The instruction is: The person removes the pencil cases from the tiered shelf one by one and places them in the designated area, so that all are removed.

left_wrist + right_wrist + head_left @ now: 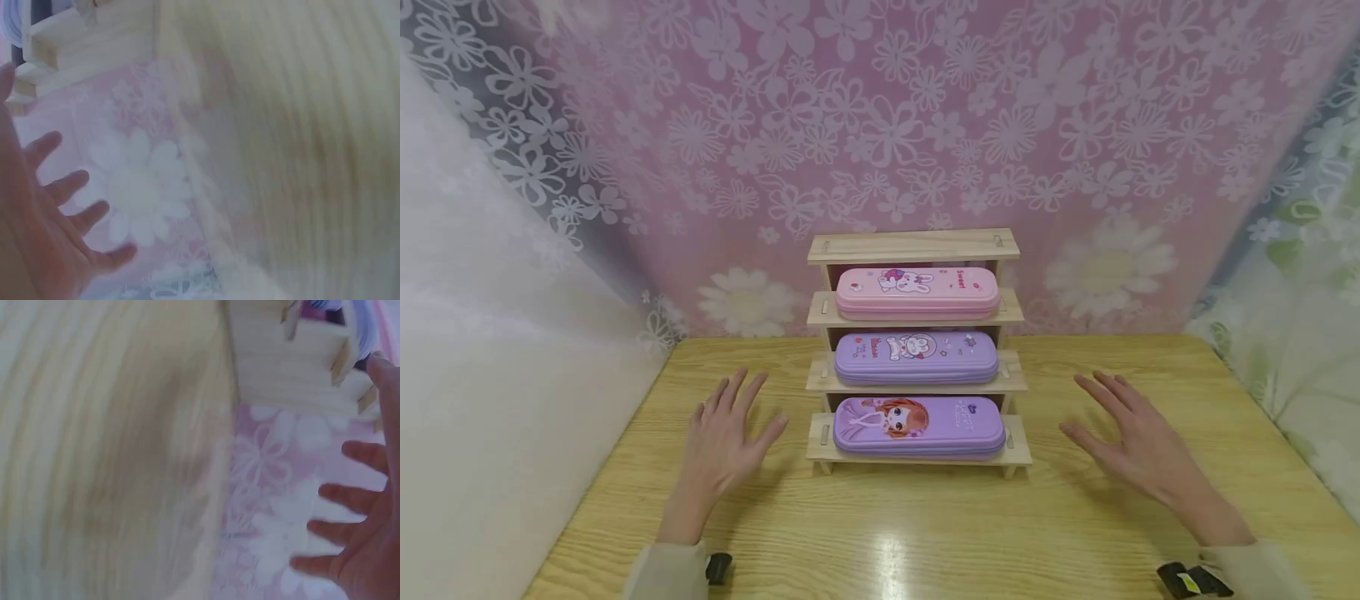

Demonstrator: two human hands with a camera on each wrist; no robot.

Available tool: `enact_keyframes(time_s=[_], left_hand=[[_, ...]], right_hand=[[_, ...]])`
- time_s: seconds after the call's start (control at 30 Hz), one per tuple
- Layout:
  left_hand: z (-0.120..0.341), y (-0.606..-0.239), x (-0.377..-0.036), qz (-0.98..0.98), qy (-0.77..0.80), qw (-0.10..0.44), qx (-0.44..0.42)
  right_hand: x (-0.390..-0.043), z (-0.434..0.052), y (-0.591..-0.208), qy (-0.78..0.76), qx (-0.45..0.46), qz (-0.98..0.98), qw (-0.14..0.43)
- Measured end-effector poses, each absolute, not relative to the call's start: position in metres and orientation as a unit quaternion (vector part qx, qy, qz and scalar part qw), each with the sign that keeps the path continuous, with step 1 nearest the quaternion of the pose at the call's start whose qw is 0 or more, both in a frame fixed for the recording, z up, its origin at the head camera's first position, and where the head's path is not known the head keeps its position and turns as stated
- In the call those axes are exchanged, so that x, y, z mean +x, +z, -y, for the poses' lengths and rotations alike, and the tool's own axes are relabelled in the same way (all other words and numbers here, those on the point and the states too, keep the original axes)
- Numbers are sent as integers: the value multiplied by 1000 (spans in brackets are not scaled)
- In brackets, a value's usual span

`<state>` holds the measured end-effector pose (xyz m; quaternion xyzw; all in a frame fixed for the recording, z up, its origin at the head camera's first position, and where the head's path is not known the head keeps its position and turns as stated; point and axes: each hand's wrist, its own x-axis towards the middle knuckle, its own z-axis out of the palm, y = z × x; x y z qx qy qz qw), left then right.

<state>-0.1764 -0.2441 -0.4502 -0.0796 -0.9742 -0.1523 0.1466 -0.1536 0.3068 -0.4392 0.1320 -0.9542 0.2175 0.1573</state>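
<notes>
A small wooden stepped rack (916, 247) stands at the middle of the table. It carries three pencil cases: a pink one (917, 292) on the upper step, a light purple one (917, 357) in the middle, and a purple one with a girl picture (919, 427) on the lowest step. My left hand (724, 437) hovers over the table left of the rack, fingers spread, holding nothing. My right hand (1131, 442) hovers right of the rack, fingers spread too. Both wrist views are blurred, each showing spread fingers (65, 187) (347, 497) and a corner of the rack (294, 369).
The wooden table (925, 533) reaches to a pink flowered curtain (880, 133) behind the rack. A white wall (482, 350) borders the left side, and a lighter flowered curtain (1300, 333) hangs at the right.
</notes>
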Motion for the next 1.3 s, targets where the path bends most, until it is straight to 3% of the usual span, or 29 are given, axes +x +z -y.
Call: enact_keyframes(time_s=[0.23, 0.47, 0.9, 1.3], left_hand=[[218, -437, -186, 921, -317, 195, -113], [193, -429, -200, 880, -433, 154, -115], [168, -444, -223, 819, -565, 43, -91], [167, -453, -227, 776, -626, 30, -70]], right_hand=[[-155, -274, -434, 321, 231, 883, 253], [-160, -245, -437, 383, 338, 813, 280], [-160, -217, -446, 388, 337, 828, 226], [-161, -207, -442, 403, 308, 842, 186]])
